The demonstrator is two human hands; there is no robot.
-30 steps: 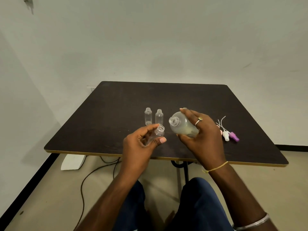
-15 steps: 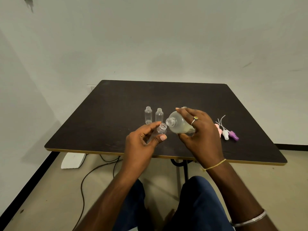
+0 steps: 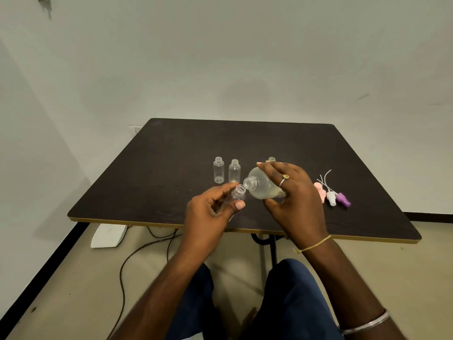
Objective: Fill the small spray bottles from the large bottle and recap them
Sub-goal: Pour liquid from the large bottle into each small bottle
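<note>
Above the counter (image 3: 171,168), the small spray bottle (image 3: 239,192) is pinched in the curled fingers (image 3: 224,191) of the left hand (image 3: 208,214), its body mostly hidden. The tilted large bottle (image 3: 262,188) is gripped by the right hand (image 3: 294,200), mouth just beside the small neck. Another bottle (image 3: 271,159) is largely hidden behind.

Large bottle (image 3: 262,186) tilted, mouth touching held small bottle (image 3: 237,194); two (image 3: 218,170) upright.
</note>
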